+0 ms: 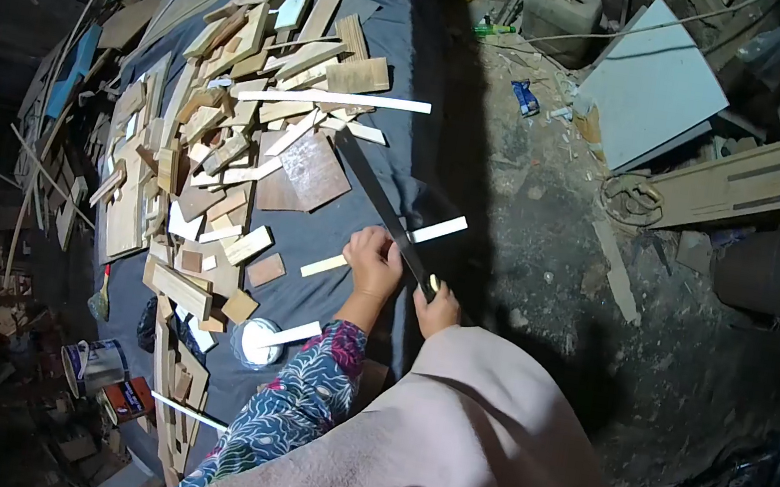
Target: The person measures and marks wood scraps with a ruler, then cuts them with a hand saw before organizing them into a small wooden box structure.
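Pink cloth (pixel 469 457) covers lap; left hand (pixel 374 263) presses pale wooden strip (pixel 379 248) with closed fingers, right hand (pixel 439 308) grips long dark blade (pixel 381 204); cutting seems just begun, big pile of wood offcuts (pixel 234 140) waits

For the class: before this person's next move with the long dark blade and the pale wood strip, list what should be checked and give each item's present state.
1. Left hand pressing on the pale strip: ok, the hand rests over it.
2. Right hand gripping the blade's near end: ok.
3. Blade lies across the strip: ok, they cross beside the left hand.
4. Left fingers clear of the blade's edge: cannot tell, they sit very close to it.
5. Strip flat on the dark cloth: ok.
6. White container away from the hands: ok, it stands beside the left forearm.
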